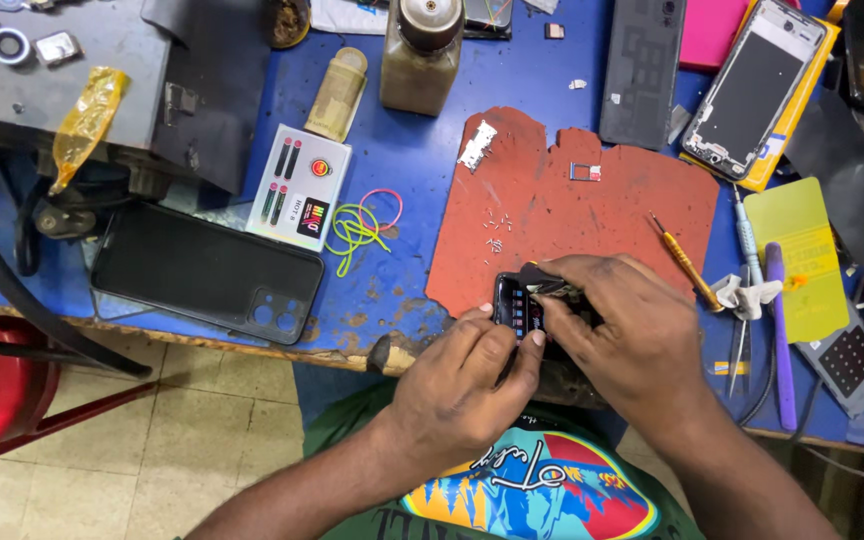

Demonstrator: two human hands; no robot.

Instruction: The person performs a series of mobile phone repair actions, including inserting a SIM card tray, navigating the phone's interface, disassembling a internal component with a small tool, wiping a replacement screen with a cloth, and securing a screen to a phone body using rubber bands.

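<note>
Small opened phone [520, 308] sits at the near edge of the red mat [572, 205], around 6 o'clock on the blue surface [412, 160]. Left hand [462, 385] pinches its lower edge in a tight grip, right hand [622, 325] clamps over the top. Orange screwdriver [685, 262] lies just off at 3 o'clock, black phone case [207, 270] way out at 9.

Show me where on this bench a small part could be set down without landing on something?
The red mat is mostly bare between the small tray and the orange screwdriver. Blue tabletop is open between the white card and the mat. Right of the screwdriver, tools crowd the bench. Both hands cover the phone.
</note>
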